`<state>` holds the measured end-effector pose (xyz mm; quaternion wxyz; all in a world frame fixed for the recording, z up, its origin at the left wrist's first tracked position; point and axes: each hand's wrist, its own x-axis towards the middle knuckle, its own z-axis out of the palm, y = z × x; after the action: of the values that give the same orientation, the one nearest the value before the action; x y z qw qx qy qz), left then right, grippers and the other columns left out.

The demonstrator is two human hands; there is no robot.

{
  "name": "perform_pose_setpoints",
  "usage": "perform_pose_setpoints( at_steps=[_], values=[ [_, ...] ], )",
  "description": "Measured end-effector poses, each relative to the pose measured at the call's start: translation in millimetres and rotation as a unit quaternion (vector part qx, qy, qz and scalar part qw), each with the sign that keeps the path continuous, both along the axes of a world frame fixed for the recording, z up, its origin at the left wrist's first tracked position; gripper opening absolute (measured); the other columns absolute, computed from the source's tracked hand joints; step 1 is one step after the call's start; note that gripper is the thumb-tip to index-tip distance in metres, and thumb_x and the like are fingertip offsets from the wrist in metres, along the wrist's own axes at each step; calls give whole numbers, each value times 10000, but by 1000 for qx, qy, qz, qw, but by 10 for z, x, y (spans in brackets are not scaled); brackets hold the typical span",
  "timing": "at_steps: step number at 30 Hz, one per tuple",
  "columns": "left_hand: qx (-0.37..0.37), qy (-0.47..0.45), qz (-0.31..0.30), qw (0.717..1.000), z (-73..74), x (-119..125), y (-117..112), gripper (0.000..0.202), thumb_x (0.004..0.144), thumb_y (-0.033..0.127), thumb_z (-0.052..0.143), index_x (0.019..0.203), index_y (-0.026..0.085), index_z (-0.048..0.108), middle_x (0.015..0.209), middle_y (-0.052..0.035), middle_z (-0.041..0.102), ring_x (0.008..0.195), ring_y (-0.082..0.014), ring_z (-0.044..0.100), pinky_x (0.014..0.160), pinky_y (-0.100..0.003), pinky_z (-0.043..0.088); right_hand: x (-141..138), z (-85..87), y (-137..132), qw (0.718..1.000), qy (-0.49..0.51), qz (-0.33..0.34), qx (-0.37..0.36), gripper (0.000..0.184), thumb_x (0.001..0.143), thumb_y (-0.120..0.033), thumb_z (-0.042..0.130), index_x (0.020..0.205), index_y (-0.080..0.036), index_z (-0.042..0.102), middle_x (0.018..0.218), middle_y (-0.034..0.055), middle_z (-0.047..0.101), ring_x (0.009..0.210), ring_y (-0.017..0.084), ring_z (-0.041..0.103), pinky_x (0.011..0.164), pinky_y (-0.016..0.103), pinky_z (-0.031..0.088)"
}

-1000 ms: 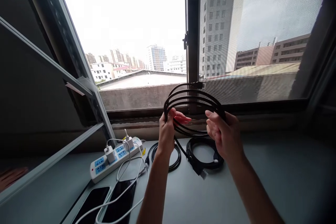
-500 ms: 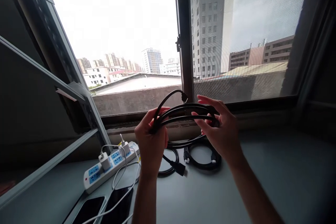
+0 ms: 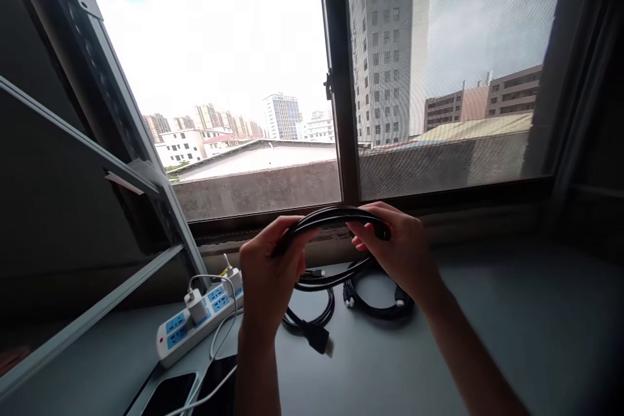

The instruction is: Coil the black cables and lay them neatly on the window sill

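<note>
A looped black cable (image 3: 336, 213) is stretched between my two hands above the table, its lower loops hanging below them. My left hand (image 3: 273, 266) grips the left side of the coil, fingers wrapped round it. On the right side, my right hand (image 3: 397, 240) pinches the strands between thumb and fingers. A dark HDMI-type plug (image 3: 318, 338) with a light metal tip hangs below the left hand. Behind and beneath lie a coiled black cable (image 3: 326, 313) and, to its right, another coiled black cable (image 3: 383, 309) with its connector ends showing.
On the left stands a white power strip (image 3: 197, 318) with two white adapters plugged in and white cords. Phones (image 3: 170, 393) lie in front of it. A metal shelf frame (image 3: 160, 188) rises at the left, and a window (image 3: 341, 78) is behind the grey table (image 3: 380, 377).
My right hand has closed on the cable coil. Both hands have lowered slightly, and the cable end that arched above the left hand no longer sticks up.
</note>
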<state>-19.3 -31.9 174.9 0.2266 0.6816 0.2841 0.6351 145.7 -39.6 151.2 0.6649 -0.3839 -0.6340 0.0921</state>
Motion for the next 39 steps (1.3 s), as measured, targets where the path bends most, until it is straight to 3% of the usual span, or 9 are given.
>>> perform_pose_setpoints(
  at_steps=[2, 5, 9, 14, 17, 21, 27, 34, 39],
  values=[
    [8, -20, 19, 1000, 2, 21, -26, 111, 689, 268, 681, 631, 189, 630, 378, 68, 424, 322, -47, 362, 317, -161, 256, 3, -3, 10, 998, -33, -45, 10, 116, 789, -283, 641, 761, -178, 679, 772, 32, 612, 620, 152, 593, 503, 222, 481],
    [17, -50, 46, 998, 9, 52, -72, 220, 663, 290, 698, 524, 175, 572, 363, 65, 401, 330, -44, 343, 331, -167, 248, -1, -4, 20, 995, -62, -83, 10, 133, 771, -299, 660, 834, -189, 699, 813, 49, 632, 692, 176, 594, 521, 229, 464],
    [20, -81, 61, 995, 3, 76, -85, 417, 711, 407, 655, 430, 164, 465, 330, 60, 332, 304, -36, 266, 311, -189, 171, -19, 4, 4, 996, -67, -62, -2, 203, 775, -368, 660, 837, -180, 700, 730, 29, 619, 613, 149, 565, 514, 218, 436],
    [30, -192, 49, 980, -27, 54, 45, 585, 732, 576, 564, 382, 176, 318, 319, 49, 285, 275, -45, 252, 287, -207, 152, -28, 11, -64, 993, -97, -8, -62, 404, 724, -486, 681, 550, -138, 574, 491, -28, 461, 468, 95, 434, 437, 200, 323],
    [4, -253, 31, 967, -29, 40, 129, 587, 698, 589, 581, 382, 187, 291, 305, 52, 257, 260, -50, 240, 276, -209, 129, -44, 9, -111, 985, -106, 55, -125, 462, 658, -534, 714, 530, -136, 517, 498, -24, 462, 481, 99, 438, 427, 197, 306],
    [-16, -309, 53, 949, -35, 54, 153, 529, 655, 597, 612, 404, 186, 393, 315, 54, 267, 263, -53, 238, 290, -213, 129, -68, 11, -149, 979, -84, 97, -160, 466, 627, -511, 743, 530, -141, 477, 531, -13, 480, 529, 124, 491, 450, 193, 336],
    [52, -336, 69, 938, -89, 119, 166, 547, 659, 649, 575, 413, 184, 426, 337, 37, 289, 305, -59, 255, 322, -222, 167, -71, 25, -148, 983, -65, 91, -143, 461, 621, -492, 755, 530, -137, 476, 506, -24, 437, 509, 111, 459, 431, 182, 315],
    [7, -344, 70, 936, -72, 150, 178, 467, 709, 508, 561, 436, 193, 351, 368, 52, 261, 302, -53, 223, 317, -220, 148, -108, 27, -146, 985, -50, 101, -131, 464, 594, -413, 788, 495, -136, 430, 495, -35, 429, 483, 81, 412, 418, 162, 327],
    [10, -409, 108, 906, -101, 226, 123, 300, 743, 408, 432, 536, 197, 380, 432, 47, 333, 327, -71, 273, 324, -214, 211, -104, 35, -202, 961, -7, 232, -149, 416, 654, -411, 751, 525, -143, 459, 488, -38, 428, 455, 81, 423, 396, 168, 323]
  ],
)
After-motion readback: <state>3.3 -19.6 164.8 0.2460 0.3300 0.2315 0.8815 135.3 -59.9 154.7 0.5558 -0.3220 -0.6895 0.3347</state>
